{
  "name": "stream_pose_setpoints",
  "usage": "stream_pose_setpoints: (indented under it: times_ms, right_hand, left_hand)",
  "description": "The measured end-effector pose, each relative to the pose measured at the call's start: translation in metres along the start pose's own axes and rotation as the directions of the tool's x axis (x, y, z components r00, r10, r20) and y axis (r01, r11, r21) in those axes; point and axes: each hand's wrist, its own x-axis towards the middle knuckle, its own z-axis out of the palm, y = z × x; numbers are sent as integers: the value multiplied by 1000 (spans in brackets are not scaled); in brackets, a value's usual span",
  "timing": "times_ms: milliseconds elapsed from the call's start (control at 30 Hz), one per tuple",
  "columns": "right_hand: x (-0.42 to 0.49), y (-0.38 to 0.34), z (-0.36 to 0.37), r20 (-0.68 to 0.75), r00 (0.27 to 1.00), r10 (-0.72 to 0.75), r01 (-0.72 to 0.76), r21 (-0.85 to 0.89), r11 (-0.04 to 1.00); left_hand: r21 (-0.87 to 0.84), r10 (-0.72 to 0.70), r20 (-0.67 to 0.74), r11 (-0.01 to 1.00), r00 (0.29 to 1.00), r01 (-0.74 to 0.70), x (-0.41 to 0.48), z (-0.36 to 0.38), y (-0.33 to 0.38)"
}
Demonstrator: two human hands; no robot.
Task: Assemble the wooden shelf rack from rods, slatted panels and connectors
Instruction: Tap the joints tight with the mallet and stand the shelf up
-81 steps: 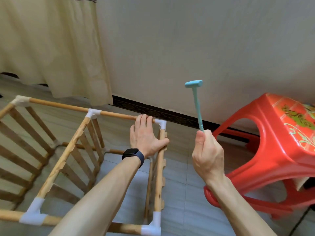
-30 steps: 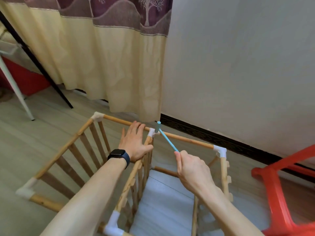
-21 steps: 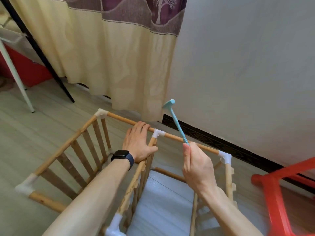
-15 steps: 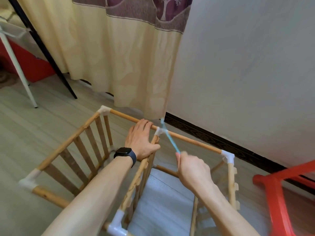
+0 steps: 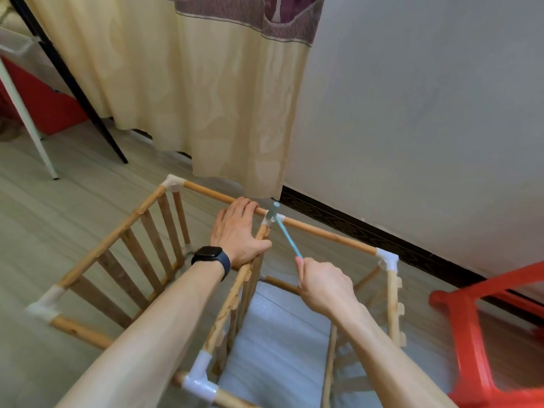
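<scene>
The wooden rack (image 5: 329, 237) stands on the floor below me, its rods joined by white plastic connectors, with slatted panels (image 5: 138, 254) on the left and in the middle. My left hand (image 5: 238, 231) rests on the far top rod, fingers over it and thumb against the middle panel's top rail. My right hand (image 5: 323, 287) grips the handle of a small teal hammer (image 5: 284, 228). The hammer head sits on the white connector (image 5: 272, 220) at the middle of the far rod, just right of my left hand.
A cream curtain (image 5: 206, 98) hangs behind the rack beside a grey wall with a dark skirting. A red plastic stool (image 5: 482, 334) stands to the right. A black pole (image 5: 73, 83) and a white pole (image 5: 26, 122) lean at far left.
The hammer went up and came down again onto the middle connector. Earlier it was raised over the right corner connector, and my left hand moved from there to the middle.
</scene>
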Motion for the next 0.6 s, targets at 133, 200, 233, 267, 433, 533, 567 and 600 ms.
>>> stream_pose_setpoints:
  times_ms: [133, 200, 233, 267, 433, 533, 567, 600]
  right_hand:
    - [-10, 15, -11, -144, 987, -72, 80, 50, 996]
    - [-22, 25, -14, -136, 986, -95, 102, 46, 994]
    - [-27, 31, -15, -128, 987, -93, 99, 41, 994]
    - [-31, 38, -15, -117, 990, -77, 82, 43, 996]
    - [-55, 71, -7, -170, 984, 45, -3, 240, 971]
    - [-70, 74, -5, -168, 984, 63, -12, 288, 958]
    - [-72, 75, -4, -177, 983, 53, -4, 266, 964]
    - [-74, 75, -3, -201, 979, 40, 10, 244, 970]
  left_hand:
    - [30, -25, -8, 999, 1000, 25, 0, 2, 2]
    - [57, -44, -13, 997, 999, 45, 1, 5, 8]
    - [61, -54, -19, 997, 998, 55, 0, 9, 14]
    - [58, -70, -23, 996, 997, 71, -1, 12, 23]
    - [12, -157, 7, 988, 988, 157, -21, 39, 90]
    - [76, -78, 27, 994, 997, 76, -37, 50, 121]
    - [93, -16, 38, 996, 999, 12, -39, 48, 123]
    - [87, 46, 60, 995, 997, -51, -38, 42, 121]
